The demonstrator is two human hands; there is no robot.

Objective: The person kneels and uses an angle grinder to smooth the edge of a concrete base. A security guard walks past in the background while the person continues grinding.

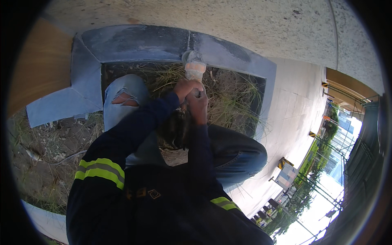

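Observation:
A dust-coated angle grinder [195,72] with a pale orange head is in both my hands, its disc end at the joint between two dark grey stone slabs [139,43]. My left hand [186,88] wraps around the body just behind the head. Closer to me, my right hand [197,107] is closed around the rear of the body. Most of the grinder's body is hidden by my fingers. Whether the disc touches the stone I cannot tell.
Dry grass and soil [232,98] fill the bed inside the stone border, around my knees. A speckled wall [228,20] rises beyond the slabs. A thin cable [67,158] lies on the ground at left. Pale paving [294,98] stretches right toward striped barriers [284,163].

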